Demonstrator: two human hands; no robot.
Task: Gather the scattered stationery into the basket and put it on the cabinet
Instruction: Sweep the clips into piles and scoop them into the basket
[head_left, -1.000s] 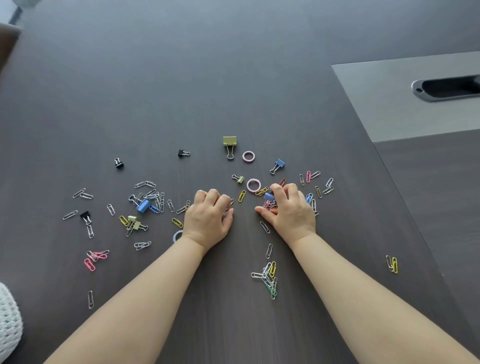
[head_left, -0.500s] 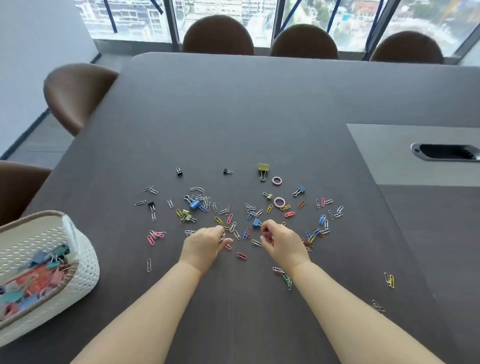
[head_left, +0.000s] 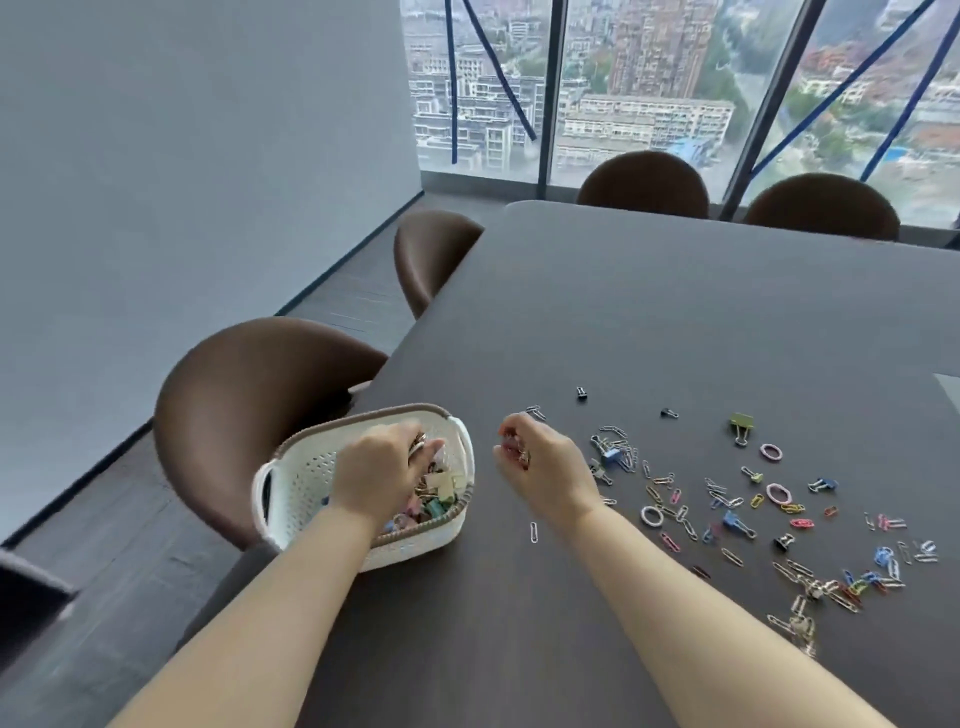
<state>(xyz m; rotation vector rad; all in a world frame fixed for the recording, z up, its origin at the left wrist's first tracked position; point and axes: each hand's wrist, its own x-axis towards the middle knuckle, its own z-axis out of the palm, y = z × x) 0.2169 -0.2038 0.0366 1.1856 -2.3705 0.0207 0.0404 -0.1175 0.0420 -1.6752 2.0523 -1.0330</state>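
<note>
Left hand (head_left: 376, 470) clutches clips (head_left: 418, 447) over white basket (head_left: 306, 480), lower left of centre; right hand (head_left: 545, 470) beside it grips more.

A dark wood-grain surface (head_left: 675, 322) with a rounded far-left corner fills the right of the view. Two brown, round-backed chairs stand along its left edge, one near (head_left: 249, 395) and one farther back (head_left: 431, 249); two more, one (head_left: 644, 182) beside the other (head_left: 821, 208), sit at its far edge. A plain, pale grey-blue wall (head_left: 182, 156) runs down the left, with a dark skirting strip at its foot above dark floor (head_left: 130, 530). Behind the far edge, tall windows (head_left: 639, 78) with dark mullions and slanting blue bars show daylight and city buildings below.
</note>
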